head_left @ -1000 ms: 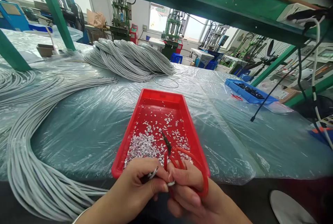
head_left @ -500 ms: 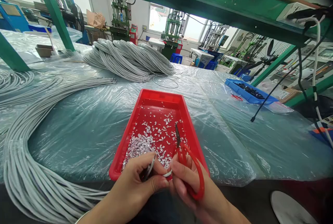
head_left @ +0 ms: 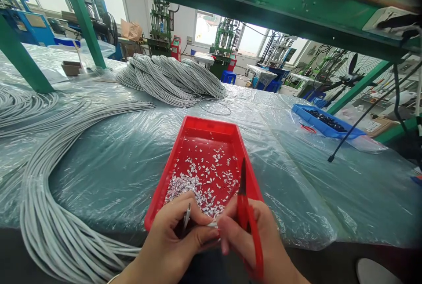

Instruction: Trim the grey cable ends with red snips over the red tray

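Note:
My left hand [head_left: 173, 242] is closed in a pinch on the end of a grey cable [head_left: 186, 216] at the near edge of a red tray [head_left: 171, 174]. My right hand [head_left: 255, 240] grips red-handled scissors [head_left: 245, 213], blades shut and pointing away over the tray, while its fingertips touch a small silvery bit at the cable end [head_left: 212, 224]. Several silvery foil scraps [head_left: 198, 183] lie in the tray.
A long bundle of grey cables [head_left: 42, 213] curves along the left of the plastic-covered table [head_left: 313, 178]. Another cable pile [head_left: 171, 79] lies at the back. A blue tray [head_left: 325, 121] with dark parts sits at the right. Green frame posts [head_left: 82, 20] stand at the left.
The scissors have swung from pointing left to pointing straight away, blades now together. Both hands stayed at the tray's near edge; the view shifted slightly.

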`<state>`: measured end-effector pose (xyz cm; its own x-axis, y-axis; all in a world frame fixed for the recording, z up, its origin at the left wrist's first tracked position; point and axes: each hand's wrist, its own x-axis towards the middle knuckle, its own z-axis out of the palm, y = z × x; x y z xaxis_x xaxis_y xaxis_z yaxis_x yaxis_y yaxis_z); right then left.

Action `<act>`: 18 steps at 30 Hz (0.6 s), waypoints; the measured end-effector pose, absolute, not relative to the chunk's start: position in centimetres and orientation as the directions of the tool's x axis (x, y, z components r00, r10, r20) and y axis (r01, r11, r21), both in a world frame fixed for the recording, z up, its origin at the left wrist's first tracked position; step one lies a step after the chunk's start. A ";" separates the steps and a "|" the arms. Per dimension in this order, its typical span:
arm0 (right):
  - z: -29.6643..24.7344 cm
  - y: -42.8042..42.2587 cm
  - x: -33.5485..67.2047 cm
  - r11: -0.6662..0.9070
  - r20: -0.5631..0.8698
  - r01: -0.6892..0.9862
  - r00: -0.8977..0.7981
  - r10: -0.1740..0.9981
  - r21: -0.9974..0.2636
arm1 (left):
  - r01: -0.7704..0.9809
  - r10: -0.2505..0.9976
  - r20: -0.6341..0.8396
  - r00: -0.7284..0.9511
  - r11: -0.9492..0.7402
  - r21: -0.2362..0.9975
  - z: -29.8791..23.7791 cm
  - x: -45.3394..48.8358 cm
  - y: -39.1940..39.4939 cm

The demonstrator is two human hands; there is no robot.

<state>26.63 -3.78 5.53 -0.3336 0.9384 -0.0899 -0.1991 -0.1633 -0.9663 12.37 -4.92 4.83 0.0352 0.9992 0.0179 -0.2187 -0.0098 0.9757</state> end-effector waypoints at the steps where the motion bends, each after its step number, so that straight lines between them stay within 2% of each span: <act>1: 5.4 -3.6 26.5 -0.232 -0.120 -0.251 -0.392 0.912 -0.940 | -0.272 0.998 -0.013 0.065 0.030 0.962 4.8 12.3 -4.9; 3: 5.2 -3.2 26.1 -0.355 -0.181 -0.298 -0.481 0.858 -0.886 | -0.387 0.982 -0.087 0.166 0.146 0.910 4.8 12.2 -4.9; 6: 5.4 -2.9 25.7 -0.408 -0.218 -0.278 -0.523 0.824 -0.870 | -0.489 0.953 -0.108 0.283 0.240 0.838 4.5 11.8 -4.8; 7: 5.7 -2.9 25.8 -0.379 -0.208 -0.268 -0.501 0.840 -0.885 | -0.491 0.951 -0.093 0.294 0.234 0.839 4.3 11.6 -4.7; 9: 6.4 -2.9 26.1 -0.197 -0.123 -0.156 -0.392 0.912 -0.968 | -0.449 0.944 -0.075 0.321 0.221 0.866 3.9 11.2 -4.5; 11: 7.2 -2.7 26.7 0.060 0.032 0.092 -0.280 0.960 -0.994 | -0.388 0.928 -0.088 0.363 0.236 0.891 3.5 10.9 -4.3; 13: 7.6 -2.0 27.6 0.222 0.168 0.326 -0.185 0.968 -0.919 | -0.370 0.913 -0.117 0.392 0.273 0.888 3.3 10.8 -4.1; 16: 7.2 -0.2 29.0 0.222 0.202 0.462 -0.094 0.975 -0.859 | -0.426 0.917 -0.174 0.358 0.327 0.844 3.3 10.8 -3.9; 18: 6.5 0.9 29.7 0.211 0.167 0.490 -0.133 0.977 -0.846 | -0.476 0.926 -0.220 0.307 0.350 0.807 3.4 10.8 -3.8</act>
<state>29.65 0.89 6.50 -0.1333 0.9769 0.1670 0.4901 0.2115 -0.8456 10.83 -3.82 3.43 0.3074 0.9258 -0.2200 -0.4760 0.3498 0.8069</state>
